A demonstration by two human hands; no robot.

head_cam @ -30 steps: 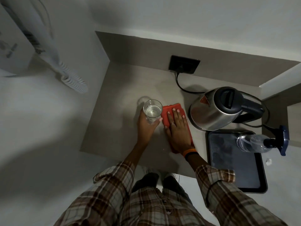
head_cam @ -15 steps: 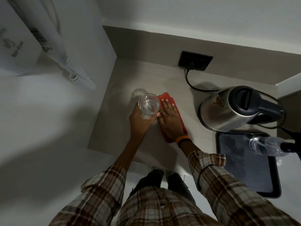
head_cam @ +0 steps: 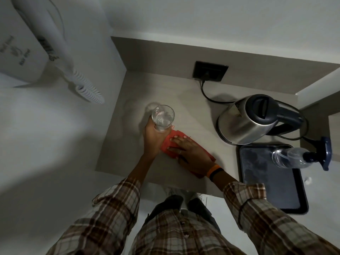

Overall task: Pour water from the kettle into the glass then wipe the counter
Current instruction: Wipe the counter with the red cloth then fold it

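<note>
while left hand (head_cam: 153, 139) grip wraps glass (head_cam: 162, 117) | right hand (head_cam: 191, 153) spread flat on red cloth (head_cam: 169, 142) | counter (head_cam: 128, 129)

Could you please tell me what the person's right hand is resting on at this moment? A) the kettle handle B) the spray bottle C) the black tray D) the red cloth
D: the right hand lies flat on the red cloth on the counter.

Clear glass (head_cam: 163, 117) holding water, raised off counter (head_cam: 128, 137); steel kettle (head_cam: 246, 122) upright right; red cloth (head_cam: 170, 145) flat
</note>
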